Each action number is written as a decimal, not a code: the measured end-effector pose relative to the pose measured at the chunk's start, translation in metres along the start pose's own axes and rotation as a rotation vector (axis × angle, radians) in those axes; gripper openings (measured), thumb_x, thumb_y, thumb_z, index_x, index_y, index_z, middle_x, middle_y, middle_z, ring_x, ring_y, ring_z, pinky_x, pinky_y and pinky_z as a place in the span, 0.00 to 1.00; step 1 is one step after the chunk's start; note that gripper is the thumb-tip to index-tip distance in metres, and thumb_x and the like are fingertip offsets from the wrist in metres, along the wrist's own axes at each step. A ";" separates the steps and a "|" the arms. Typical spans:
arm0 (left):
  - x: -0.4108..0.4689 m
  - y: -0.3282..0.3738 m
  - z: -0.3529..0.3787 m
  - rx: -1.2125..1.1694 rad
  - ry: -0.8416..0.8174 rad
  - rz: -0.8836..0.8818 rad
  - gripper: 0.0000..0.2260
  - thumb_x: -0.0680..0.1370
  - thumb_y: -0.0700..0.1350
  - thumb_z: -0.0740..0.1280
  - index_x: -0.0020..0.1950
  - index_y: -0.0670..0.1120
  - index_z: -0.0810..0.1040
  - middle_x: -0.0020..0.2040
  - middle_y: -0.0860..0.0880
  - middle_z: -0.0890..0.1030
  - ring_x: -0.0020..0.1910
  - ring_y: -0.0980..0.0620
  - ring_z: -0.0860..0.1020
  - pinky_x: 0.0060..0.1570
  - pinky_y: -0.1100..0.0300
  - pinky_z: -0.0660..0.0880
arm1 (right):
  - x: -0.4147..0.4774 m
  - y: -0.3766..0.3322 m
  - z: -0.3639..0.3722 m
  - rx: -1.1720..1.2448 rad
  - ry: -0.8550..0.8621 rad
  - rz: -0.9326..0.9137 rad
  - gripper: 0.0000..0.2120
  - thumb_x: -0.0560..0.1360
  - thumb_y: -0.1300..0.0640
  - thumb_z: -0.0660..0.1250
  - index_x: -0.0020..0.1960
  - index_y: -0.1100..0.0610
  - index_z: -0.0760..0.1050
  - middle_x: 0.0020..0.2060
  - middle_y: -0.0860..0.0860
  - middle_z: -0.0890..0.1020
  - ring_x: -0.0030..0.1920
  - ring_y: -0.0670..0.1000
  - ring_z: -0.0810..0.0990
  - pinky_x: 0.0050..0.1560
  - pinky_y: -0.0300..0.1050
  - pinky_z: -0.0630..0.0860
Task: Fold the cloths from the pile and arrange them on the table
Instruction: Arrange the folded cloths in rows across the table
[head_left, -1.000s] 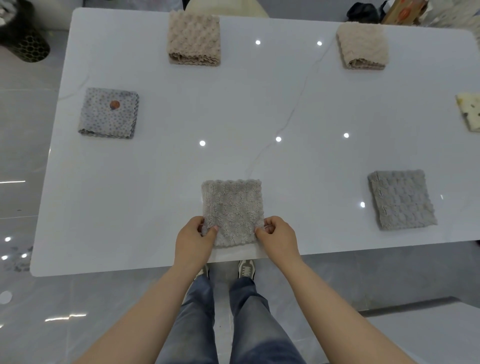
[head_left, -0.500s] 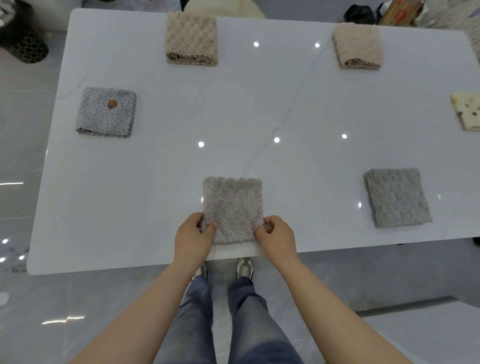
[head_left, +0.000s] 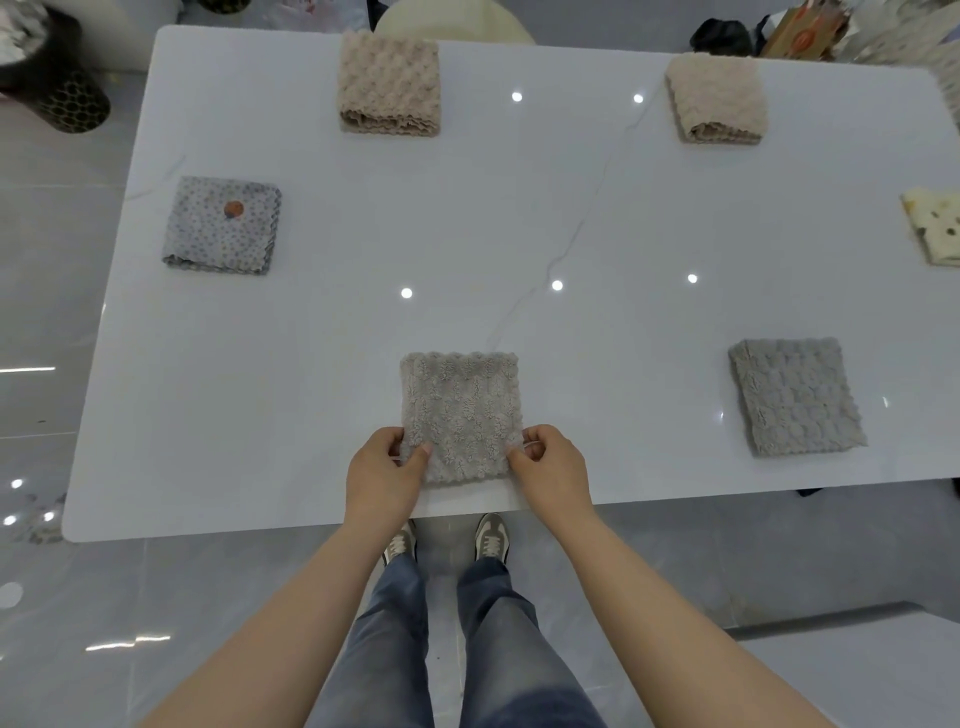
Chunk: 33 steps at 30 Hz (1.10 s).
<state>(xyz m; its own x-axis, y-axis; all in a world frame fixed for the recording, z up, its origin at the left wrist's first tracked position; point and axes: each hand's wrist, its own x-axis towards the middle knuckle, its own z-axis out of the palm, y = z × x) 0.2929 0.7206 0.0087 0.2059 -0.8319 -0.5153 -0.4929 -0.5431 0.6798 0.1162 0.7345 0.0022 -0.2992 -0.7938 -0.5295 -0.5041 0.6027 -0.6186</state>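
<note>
- Folded grey cloth (head_left: 460, 410) lies flat on the table (head_left: 311, 374), near edge centre, just in from the table's front rim.
- Left hand (head_left: 382, 467) pinches its near-left corner and right hand (head_left: 553, 465) its near-right corner. Thumbs sit on top, and the fingers (head_left: 535, 448) curl round the side edges. Both hands are grasping, neither released.
- The step looks like final placement and squaring up.
- Five folded cloths are already out: two beige cloths (head_left: 388, 83) at the far side, a dotted cloth (head_left: 223, 223) left, a yellow cloth (head_left: 935, 228) right, a second grey one (head_left: 797, 397) near-right.
- To do it well: line the near edge up with the table rim and level it with the near-right cloth.
- Tug both corners evenly, because uneven pull skews the layers.
- Let go of both sides together, lifting straight up so the plush pile doesn't drag.
- Press the top flat if the layers spring.
- Risk: it sits close to the rim, so nudge it inward.
</note>
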 end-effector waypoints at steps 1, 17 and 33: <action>0.000 0.000 -0.001 -0.006 -0.002 -0.008 0.12 0.76 0.46 0.68 0.57 0.41 0.76 0.40 0.52 0.75 0.44 0.46 0.77 0.44 0.59 0.69 | 0.000 -0.002 0.001 -0.006 -0.004 -0.004 0.11 0.76 0.59 0.65 0.57 0.60 0.74 0.41 0.49 0.75 0.43 0.48 0.73 0.34 0.27 0.63; -0.004 0.009 0.004 0.023 -0.107 0.059 0.09 0.79 0.46 0.64 0.56 0.44 0.77 0.41 0.55 0.76 0.38 0.59 0.74 0.33 0.72 0.65 | -0.003 0.000 -0.009 0.011 0.043 0.021 0.11 0.76 0.59 0.64 0.57 0.60 0.75 0.41 0.49 0.76 0.43 0.49 0.74 0.36 0.34 0.66; -0.019 0.027 -0.007 -0.019 0.079 0.052 0.17 0.76 0.45 0.67 0.63 0.42 0.73 0.53 0.48 0.78 0.45 0.53 0.76 0.46 0.61 0.69 | -0.019 -0.020 -0.024 0.066 0.056 -0.170 0.08 0.76 0.59 0.64 0.54 0.55 0.76 0.45 0.50 0.79 0.42 0.48 0.78 0.46 0.41 0.75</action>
<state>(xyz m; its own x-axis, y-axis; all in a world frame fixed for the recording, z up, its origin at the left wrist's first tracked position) 0.2819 0.7210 0.0402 0.2470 -0.8649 -0.4370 -0.4886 -0.5006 0.7146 0.1127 0.7355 0.0389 -0.2598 -0.8868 -0.3822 -0.4974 0.4621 -0.7342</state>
